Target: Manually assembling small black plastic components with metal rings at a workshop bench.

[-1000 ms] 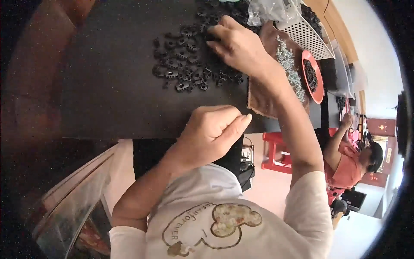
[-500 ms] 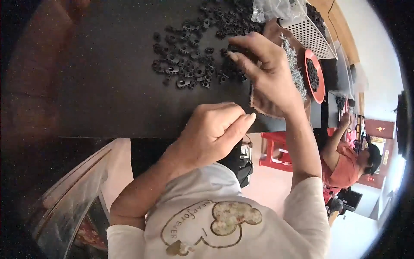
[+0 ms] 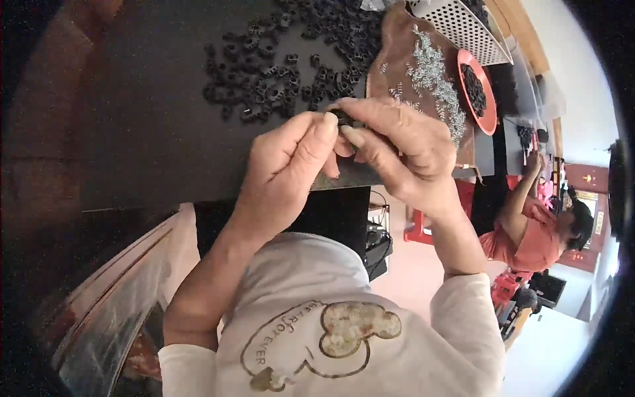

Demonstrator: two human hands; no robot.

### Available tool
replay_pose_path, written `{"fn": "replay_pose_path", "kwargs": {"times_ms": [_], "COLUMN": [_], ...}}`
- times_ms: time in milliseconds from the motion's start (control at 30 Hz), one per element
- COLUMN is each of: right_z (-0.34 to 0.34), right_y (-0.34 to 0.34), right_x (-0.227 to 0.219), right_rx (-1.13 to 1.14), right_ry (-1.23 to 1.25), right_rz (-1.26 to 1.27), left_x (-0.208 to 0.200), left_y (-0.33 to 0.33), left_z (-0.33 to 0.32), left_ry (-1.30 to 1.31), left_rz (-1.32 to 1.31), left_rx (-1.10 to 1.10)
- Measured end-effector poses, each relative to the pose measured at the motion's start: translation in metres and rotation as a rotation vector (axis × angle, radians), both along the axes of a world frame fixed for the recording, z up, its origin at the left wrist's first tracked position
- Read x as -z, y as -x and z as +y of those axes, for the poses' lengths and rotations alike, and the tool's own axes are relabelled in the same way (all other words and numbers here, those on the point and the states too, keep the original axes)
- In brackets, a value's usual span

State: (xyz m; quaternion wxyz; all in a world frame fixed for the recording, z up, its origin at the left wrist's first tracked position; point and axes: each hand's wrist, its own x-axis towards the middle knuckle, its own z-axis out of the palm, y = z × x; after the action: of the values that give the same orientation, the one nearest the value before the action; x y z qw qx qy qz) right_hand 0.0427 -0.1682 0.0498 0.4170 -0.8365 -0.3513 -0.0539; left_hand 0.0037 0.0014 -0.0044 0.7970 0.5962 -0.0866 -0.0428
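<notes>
Just off the near table edge, my left hand [image 3: 281, 165] and my right hand [image 3: 407, 149] meet, fingertips closed around a small black plastic part [image 3: 342, 118]. The left thumb presses against its left side, while the right thumb and forefinger pinch it from the right. Most of the part is covered by fingers. Beyond the hands, many similar black parts [image 3: 264, 83] lie loose on the dark table [image 3: 152, 145]. Right of them, small silvery springs [image 3: 430, 76] are spread over a brown cloth [image 3: 391, 46].
An orange-red plate [image 3: 488, 119] of small black pieces sits to the right of the cloth. Behind it stands a white perforated basket [image 3: 456, 26]. A co-worker in an orange-red shirt [image 3: 529, 238] is at the far right, near a red stool [image 3: 418, 228].
My right hand has come back from the pile of black parts, bringing one toward me. My left hand has moved up to it, and the fingertips of both now meet on that part.
</notes>
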Motion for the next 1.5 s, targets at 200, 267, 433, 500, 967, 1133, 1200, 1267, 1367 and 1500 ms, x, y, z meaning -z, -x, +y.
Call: {"fn": "replay_pose_path", "kwargs": {"times_ms": [200,267,433,500,967,1133,1200,1267,1367,1500], "right_z": [0.007,0.011,0.012,0.017,-0.004,-0.01,-0.026,-0.044,-0.075,-0.079], "right_y": [0.009,0.012,0.013,0.016,0.014,0.017,0.008,-0.011,-0.053,-0.082], "right_x": [0.005,0.008,0.007,0.009,-0.01,-0.001,0.002,-0.001,0.012,0.021], "right_rx": [-0.042,-0.062,-0.119,-0.074,0.065,0.017,0.106,0.278,0.306,0.244], "right_ry": [-0.089,-0.128,-0.181,-0.345,-0.285,-0.312,-0.193,-0.176,0.117,0.4], "right_rz": [0.028,-0.031,-0.003,0.165,0.785,0.576,0.37,0.351,0.047,-0.127], "left_x": [0.011,0.009,0.002,0.003,0.005,0.003,0.005,0.003,0.005,0.002], "left_y": [0.003,0.003,0.007,0.006,0.007,0.007,0.007,0.009,0.008,0.008], "left_z": [0.0,-0.007,-0.002,-0.003,-0.007,-0.011,-0.009,-0.004,-0.007,-0.007], "left_ry": [0.028,0.192,0.24,0.261,-0.057,-0.028,-0.004,-0.096,-0.102,-0.07], "left_rz": [-0.002,0.011,0.013,-0.015,-0.14,-0.149,-0.134,-0.08,-0.113,-0.05], "left_rx": [-0.049,-0.134,-0.144,-0.138,-0.008,-0.036,-0.036,-0.016,-0.035,0.018]}}
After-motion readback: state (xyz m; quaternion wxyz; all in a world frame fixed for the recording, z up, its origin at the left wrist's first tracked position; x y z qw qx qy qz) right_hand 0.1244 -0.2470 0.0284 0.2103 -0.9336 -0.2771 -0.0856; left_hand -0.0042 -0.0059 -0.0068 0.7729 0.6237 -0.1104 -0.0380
